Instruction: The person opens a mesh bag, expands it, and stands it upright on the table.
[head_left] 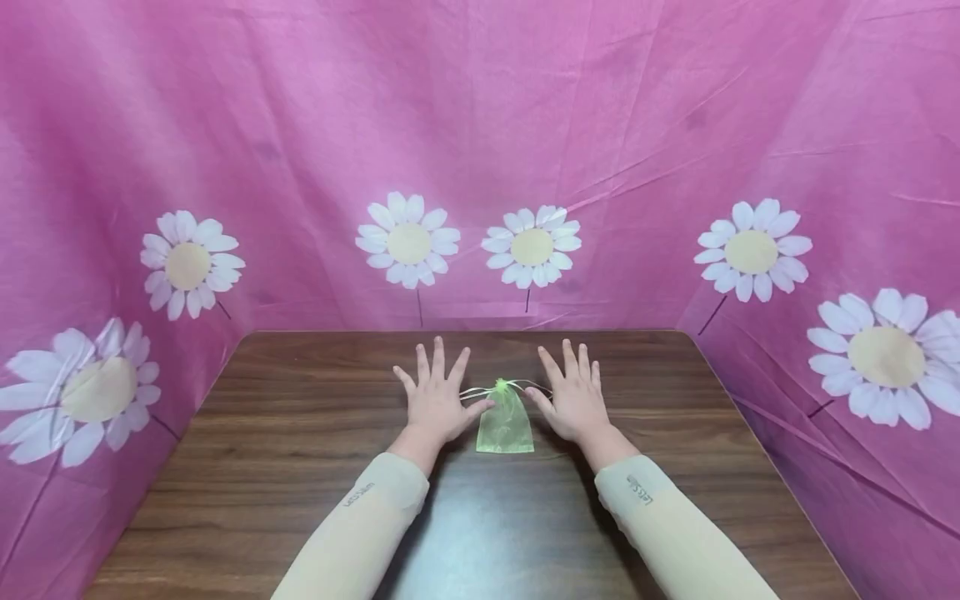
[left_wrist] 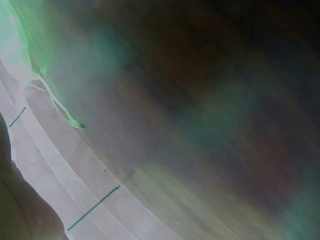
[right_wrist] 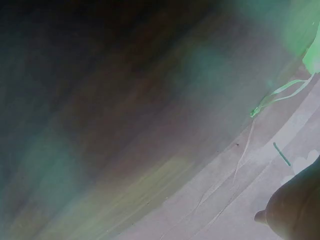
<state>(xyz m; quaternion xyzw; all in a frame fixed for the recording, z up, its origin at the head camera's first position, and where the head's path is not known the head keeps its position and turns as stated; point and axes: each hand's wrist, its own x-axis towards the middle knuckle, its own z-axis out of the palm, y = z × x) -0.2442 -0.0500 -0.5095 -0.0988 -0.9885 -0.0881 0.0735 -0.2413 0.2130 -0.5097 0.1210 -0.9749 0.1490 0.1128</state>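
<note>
A: What's in the room, big to small?

B: Pink cloth (head_left: pixel 480 100) at the back and sides. Wood table (head_left: pixel 285 467) in front. Two arms in pale sleeves (head_left: pixel 337 542) reach over it.

A: Hands?

B: The left hand (head_left: pixel 437 402) and right hand (head_left: pixel 577 406) are both palm down, fingers straight and fanned wide. Neither has hold of anything.

A: What could go wrong?

B: My read: the green bag (head_left: pixel 505 427). Sheer, looks light, so a thumb dragging inward could skid or crumple it. The ties (head_left: pixel 474 391) could snag on a finger in a sideways sweep; an uneven tug would probably twist the bag or cinch its neck tighter.

A: Where's the bag exactly?

B: Flat on the table, between the hands, gathered neck away from the person. Left thumb tip is at its left edge; touching or just above, can't tell. Right thumb points at it from just beside the neck. Ties splay out both sides, toward the hands. Smallest bit: a knot (right_wrist: pixel 255 112) at the right-side tie end.
</note>
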